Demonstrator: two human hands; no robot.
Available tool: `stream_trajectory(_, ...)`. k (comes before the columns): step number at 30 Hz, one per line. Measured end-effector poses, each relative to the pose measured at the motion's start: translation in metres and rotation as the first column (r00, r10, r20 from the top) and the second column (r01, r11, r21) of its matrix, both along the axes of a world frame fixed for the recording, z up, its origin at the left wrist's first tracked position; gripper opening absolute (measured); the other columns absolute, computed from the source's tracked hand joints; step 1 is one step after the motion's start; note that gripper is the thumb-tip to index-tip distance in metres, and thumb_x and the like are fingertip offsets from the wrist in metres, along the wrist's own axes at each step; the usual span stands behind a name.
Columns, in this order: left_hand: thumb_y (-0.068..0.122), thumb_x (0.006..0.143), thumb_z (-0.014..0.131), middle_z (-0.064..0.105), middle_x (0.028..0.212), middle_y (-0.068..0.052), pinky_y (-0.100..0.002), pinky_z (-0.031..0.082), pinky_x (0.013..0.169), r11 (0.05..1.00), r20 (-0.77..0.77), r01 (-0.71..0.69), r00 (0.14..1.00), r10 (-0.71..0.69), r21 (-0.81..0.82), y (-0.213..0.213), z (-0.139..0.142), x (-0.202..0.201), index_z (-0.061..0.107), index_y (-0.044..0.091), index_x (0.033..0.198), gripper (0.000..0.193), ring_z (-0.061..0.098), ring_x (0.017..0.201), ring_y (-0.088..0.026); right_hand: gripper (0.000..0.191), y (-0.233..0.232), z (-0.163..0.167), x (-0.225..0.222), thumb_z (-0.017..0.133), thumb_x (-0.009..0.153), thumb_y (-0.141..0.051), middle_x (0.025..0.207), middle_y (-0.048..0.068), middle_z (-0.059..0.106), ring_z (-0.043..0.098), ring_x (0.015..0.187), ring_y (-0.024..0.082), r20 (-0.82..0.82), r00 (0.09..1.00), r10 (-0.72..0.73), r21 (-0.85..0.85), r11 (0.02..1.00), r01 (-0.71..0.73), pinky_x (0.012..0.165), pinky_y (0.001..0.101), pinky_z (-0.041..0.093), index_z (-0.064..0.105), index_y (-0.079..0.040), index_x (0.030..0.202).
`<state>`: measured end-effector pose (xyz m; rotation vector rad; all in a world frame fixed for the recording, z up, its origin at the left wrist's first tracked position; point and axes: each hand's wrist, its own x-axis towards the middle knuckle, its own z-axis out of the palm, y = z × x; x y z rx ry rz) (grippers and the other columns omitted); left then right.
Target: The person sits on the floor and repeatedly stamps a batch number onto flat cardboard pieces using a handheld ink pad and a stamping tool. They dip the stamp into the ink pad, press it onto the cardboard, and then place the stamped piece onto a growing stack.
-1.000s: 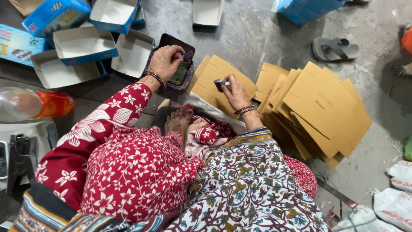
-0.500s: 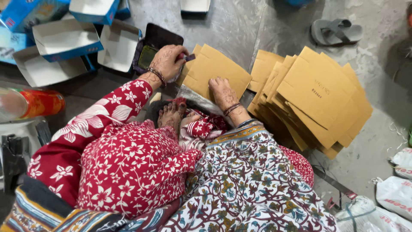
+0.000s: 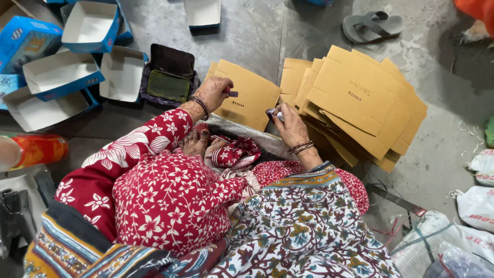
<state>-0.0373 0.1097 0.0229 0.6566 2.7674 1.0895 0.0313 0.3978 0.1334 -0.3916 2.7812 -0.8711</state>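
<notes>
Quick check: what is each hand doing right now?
Left hand: closed on a small stamp over the cardboard sheet.
Right hand: closed on a small object, kind unclear.

Single head-worn view, looking steeply down from above the seated person's lap onto a grey floor (image 3: 247,31). Near range: patterned clothing fills the 6 o'clock half. Hands sit centre frame. Blue open boxes (image 3: 87,25) at 10 o'clock, flat brown cartons (image 3: 355,92) at 2 o'clock. No second view.
</notes>
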Motion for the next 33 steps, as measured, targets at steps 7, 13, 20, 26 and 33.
stream_trajectory(7,0.005,0.086,0.07,0.071,0.096,-0.012,-0.043,0.052,0.085,0.941,0.021,0.224,0.974,-0.226,-0.252,0.048,-0.015,-0.001,0.066,0.007,0.1,0.015,0.065,0.098,-0.035,0.021,0.01,-0.018,0.005,0.065,0.093,-0.02,0.106,0.012,0.067,0.067,0.1,0.035,0.208,0.978,-0.029,0.078,0.997,0.013,0.08,0.0473,0.053,0.055,-0.011,0.109)
stream_trajectory(13,0.006,0.079,0.067,0.068,0.102,-0.013,-0.041,0.053,0.087,0.865,0.053,0.292,0.953,-0.297,-0.408,0.051,-0.026,0.019,0.061,0.005,0.108,0.029,0.063,0.101,-0.032,0.021,0.022,-0.027,-0.002,0.066,0.093,-0.018,0.104,0.013,0.067,0.066,0.101,0.036,0.189,0.982,0.016,-0.052,0.999,-0.006,0.081,0.0478,0.053,0.054,-0.01,0.109)
stream_trajectory(20,0.005,0.082,0.062,0.068,0.1,-0.013,-0.04,0.053,0.084,0.853,0.004,0.281,0.951,-0.311,-0.439,0.041,-0.032,0.031,0.062,0.004,0.111,0.029,0.064,0.099,-0.031,0.021,0.011,-0.02,-0.006,0.065,0.093,-0.018,0.106,0.012,0.068,0.068,0.1,0.034,0.28,0.96,-0.019,-0.04,0.999,0.031,0.079,0.0471,0.054,0.053,-0.01,0.109)
stream_trajectory(26,0.013,0.091,0.066,0.07,0.102,-0.013,-0.042,0.054,0.086,0.944,0.02,0.173,0.985,-0.174,-0.28,0.037,-0.02,0.007,0.064,0.011,0.113,0.022,0.066,0.101,-0.033,0.021,0.007,-0.02,-0.01,0.069,0.09,-0.018,0.102,0.013,0.07,0.068,0.1,0.035,0.214,0.976,0.041,-0.118,0.993,-0.016,0.083,0.0474,0.054,0.058,-0.009,0.106)
stream_trajectory(33,0.041,0.092,0.079,0.074,0.097,-0.017,-0.043,0.055,0.079,0.83,0.152,-0.555,0.816,0.557,-0.065,-0.011,0.007,-0.015,0.072,0.008,0.111,0.039,0.071,0.09,-0.033,0.024,-0.003,-0.033,-0.012,0.073,0.092,-0.02,0.089,0.004,0.069,0.068,0.082,0.016,0.388,0.915,-0.113,-0.509,0.801,0.315,0.072,0.0328,0.055,0.059,-0.008,0.107)
